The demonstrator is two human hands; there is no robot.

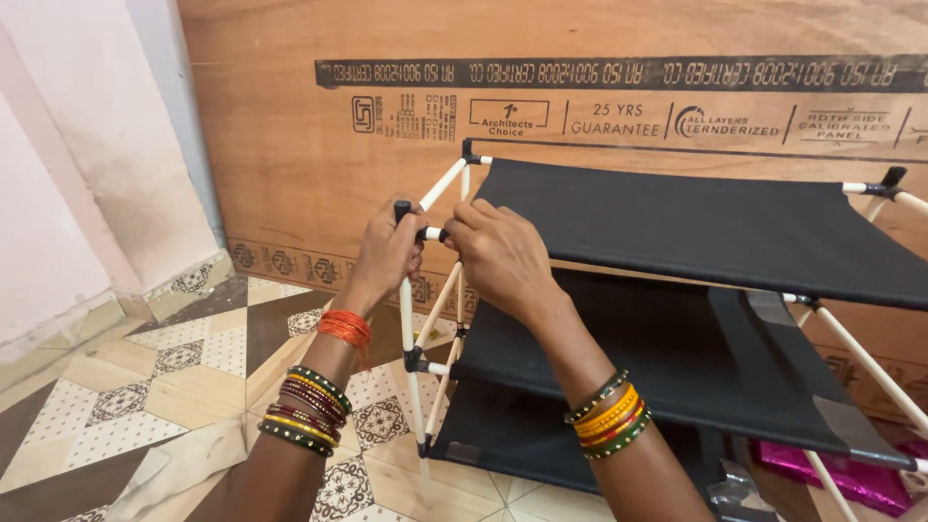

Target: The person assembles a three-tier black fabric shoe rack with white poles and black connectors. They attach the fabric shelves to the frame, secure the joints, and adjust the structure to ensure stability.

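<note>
The person is working at the front left top corner of a rack (677,319) w/ white tube frame and three black fabric shelves. The left hand (387,253) is closing round a black corner connector (402,210), fingers curled and grasping it from the left; the connector's top is poking out just above the fingertips. The right hand (503,256) is pinching the short white cross tube (434,233) right beside that connector, thumb and fingers clenched on the tube end. Both hands are nearly touching, w/ the joint sitting between them. A white upright tube (408,319) is dropping from under the left hand to a lower black connector (414,360).

Hard to make out: the actual joint betw. tube and connector is hidden behind the fingers, so can't tell if the tube is seated or apart. The rack's right side is running out of frame, and its bottom legs are partly covered by the right forearm. A shiny pink wrapped item (841,474) is lying under the rack at lower right, cut off by the edge. A plywood sheet (290,126) is leaning behind the rack; patterned floor tiles (116,396) are showing at left. Bangles are sitting on both wrists.
</note>
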